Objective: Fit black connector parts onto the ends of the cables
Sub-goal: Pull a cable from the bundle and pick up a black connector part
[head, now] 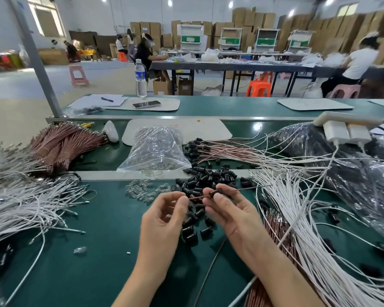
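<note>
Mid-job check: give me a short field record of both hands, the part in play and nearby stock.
left hand: pinches end of the thin brown cable
right hand: pinches small black plastic connector part sitting on that cable
loose stock: pile of black connector parts on green bench mat, beyond the hands
right side: loose white cables

The green bench top [98, 251] is carrying loose stock. A pile of black connector parts [208, 177] is lying at centre frame, with small clear bulbs [140, 191] lying just left of it. A white cable heap [20, 202] is spreading over the left edge, and a second white cable mass [302, 209] is fanning out at right. Bundled copper-brown cables [64, 142] are resting at upper left, near a clear plastic bag [155, 147] — a dark plastic bag [353, 173] is sitting at far right.
</note>
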The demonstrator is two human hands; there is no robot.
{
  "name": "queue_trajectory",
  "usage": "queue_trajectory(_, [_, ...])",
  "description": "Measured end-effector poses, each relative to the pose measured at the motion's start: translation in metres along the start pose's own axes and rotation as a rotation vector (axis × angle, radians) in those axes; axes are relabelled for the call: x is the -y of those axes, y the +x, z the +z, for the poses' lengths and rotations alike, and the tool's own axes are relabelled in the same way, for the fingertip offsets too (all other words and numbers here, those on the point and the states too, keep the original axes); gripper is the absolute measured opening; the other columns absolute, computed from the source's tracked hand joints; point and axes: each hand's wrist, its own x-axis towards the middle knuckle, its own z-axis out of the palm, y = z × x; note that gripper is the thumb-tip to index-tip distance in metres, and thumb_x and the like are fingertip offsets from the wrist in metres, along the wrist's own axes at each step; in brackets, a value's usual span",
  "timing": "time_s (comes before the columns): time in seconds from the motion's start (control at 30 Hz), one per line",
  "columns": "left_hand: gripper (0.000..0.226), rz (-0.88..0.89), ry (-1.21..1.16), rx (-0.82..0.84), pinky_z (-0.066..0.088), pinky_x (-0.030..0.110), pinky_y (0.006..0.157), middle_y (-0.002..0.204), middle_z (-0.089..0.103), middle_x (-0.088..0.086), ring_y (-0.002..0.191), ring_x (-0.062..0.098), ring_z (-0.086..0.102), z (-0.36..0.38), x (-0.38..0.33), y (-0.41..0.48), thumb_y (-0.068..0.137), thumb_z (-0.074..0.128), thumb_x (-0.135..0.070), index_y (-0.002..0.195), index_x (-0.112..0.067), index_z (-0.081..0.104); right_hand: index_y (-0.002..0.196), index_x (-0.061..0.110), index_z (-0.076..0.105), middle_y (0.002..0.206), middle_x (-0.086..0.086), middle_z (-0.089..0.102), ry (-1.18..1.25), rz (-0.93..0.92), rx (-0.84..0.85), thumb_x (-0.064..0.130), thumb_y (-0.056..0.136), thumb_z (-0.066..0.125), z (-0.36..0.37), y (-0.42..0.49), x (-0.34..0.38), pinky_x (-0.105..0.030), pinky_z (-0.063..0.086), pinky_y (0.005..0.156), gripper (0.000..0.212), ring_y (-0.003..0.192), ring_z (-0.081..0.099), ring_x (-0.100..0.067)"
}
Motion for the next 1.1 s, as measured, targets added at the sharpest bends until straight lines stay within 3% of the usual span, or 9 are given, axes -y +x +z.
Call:
queue_trajectory(0.13, [0.011, -0.009, 0.022, 0.002, 0.054, 0.021, 0.065, 0.08, 0.073, -0.004, 0.068, 0.008, 0.062, -0.003, 0.002, 0.001, 0.086, 0.067, -0.044, 0.091, -0.036, 0.073, 0.114, 0.006, 0.063, 0.112, -0.021, 0.074, 0.054, -0.017, -0.06, 0.005, 0.079, 0.067, -0.007, 0.002, 0.007, -0.028, 0.063, 0.075, 0.035, 0.089, 0.076, -0.025])
queue_trajectory(0.3, [0.008, 0.015, 0.067, 0.083, 0.051, 0.019, 0.064, 0.08, 0.074, -0.005, 0.068, 0.007, 0.062, 0.002, 0.002, -0.003, 0.087, 0.067, -0.041, 0.091, -0.038, 0.073, 0.115, 0.005, 0.061, 0.113, -0.022, 0.074, -0.041, 0.041, 0.04, 0.007, 0.079, 0.069, 0.0, -0.002, -0.004, -0.029, 0.061, 0.077, 0.037, 0.096, 0.075, -0.028])
queue_trajectory(0.37, [0.009, 0.043, 0.117, 0.099, 0.051, 0.016, 0.064, 0.082, 0.074, -0.008, 0.07, 0.006, 0.065, 0.004, 0.002, -0.006, 0.088, 0.066, -0.043, 0.094, -0.041, 0.071, 0.115, 0.005, 0.061, 0.111, -0.02, 0.075, -0.077, -0.017, 0.039, 0.008, 0.08, 0.069, 0.004, -0.003, -0.006, -0.029, 0.06, 0.081, 0.036, 0.099, 0.074, -0.028])
queue_trajectory(0.53, [0.016, 0.103, 0.313, 0.118, 0.051, 0.016, 0.067, 0.086, 0.071, -0.014, 0.078, 0.011, 0.066, 0.002, 0.005, -0.011, 0.091, 0.053, -0.056, 0.101, -0.05, 0.064, 0.109, 0.022, 0.064, 0.102, 0.004, 0.076, -0.399, -0.514, -0.446, 0.006, 0.097, 0.062, -0.012, 0.001, 0.014, -0.022, 0.055, 0.09, 0.02, 0.101, 0.071, -0.011])
queue_trajectory(0.7, [0.027, 0.203, 0.498, 0.381, 0.045, 0.018, 0.06, 0.083, 0.067, -0.018, 0.07, 0.005, 0.061, 0.033, -0.006, -0.009, 0.101, 0.038, -0.059, 0.101, -0.043, 0.06, 0.106, 0.035, 0.055, 0.106, 0.001, 0.068, -0.431, -0.83, -0.799, 0.015, 0.102, 0.056, -0.031, 0.006, 0.033, -0.008, 0.046, 0.081, 0.02, 0.094, 0.063, 0.002])
queue_trajectory(0.8, [0.032, 0.194, 0.807, 0.489, 0.05, 0.03, 0.066, 0.082, 0.067, -0.01, 0.073, 0.008, 0.062, 0.078, -0.011, 0.003, 0.104, 0.04, -0.051, 0.096, -0.029, 0.061, 0.113, 0.028, 0.052, 0.114, -0.003, 0.066, -0.443, -0.839, -0.855, 0.016, 0.104, 0.052, -0.04, 0.009, 0.034, -0.009, 0.045, 0.082, 0.015, 0.102, 0.063, -0.006])
queue_trajectory(0.9, [0.039, 0.138, 1.112, 0.494, 0.046, 0.036, 0.072, 0.096, 0.068, 0.005, 0.091, 0.032, 0.066, 0.122, -0.013, 0.013, 0.104, 0.039, -0.051, 0.092, -0.018, 0.058, 0.114, 0.028, 0.051, 0.117, -0.004, 0.066, -0.445, -0.822, -0.871, 0.016, 0.105, 0.051, -0.045, 0.009, 0.033, -0.008, 0.044, 0.08, 0.015, 0.104, 0.062, -0.009])
queue_trajectory(1.0, [0.036, 0.039, 1.145, 0.578, 0.04, 0.036, 0.069, 0.099, 0.065, 0.012, 0.094, 0.037, 0.065, 0.15, -0.015, 0.019, 0.102, 0.045, -0.045, 0.084, -0.015, 0.053, 0.116, 0.025, 0.051, 0.114, -0.001, 0.065, -0.418, -0.811, -0.885, 0.013, 0.105, 0.05, -0.046, 0.01, 0.033, -0.007, 0.045, 0.08, 0.017, 0.099, 0.062, 0.0])
queue_trajectory(1.1, [0.036, -0.142, 0.999, 0.669, 0.047, 0.04, 0.071, 0.084, 0.061, 0.018, 0.087, 0.041, 0.064, 0.161, -0.01, 0.029, 0.099, 0.049, -0.033, 0.07, -0.012, 0.044, 0.117, 0.024, 0.05, 0.11, 0.007, 0.063, -0.401, -0.796, -0.892, 0.012, 0.105, 0.048, -0.047, 0.011, 0.035, -0.005, 0.044, 0.077, 0.017, 0.092, 0.06, 0.011])
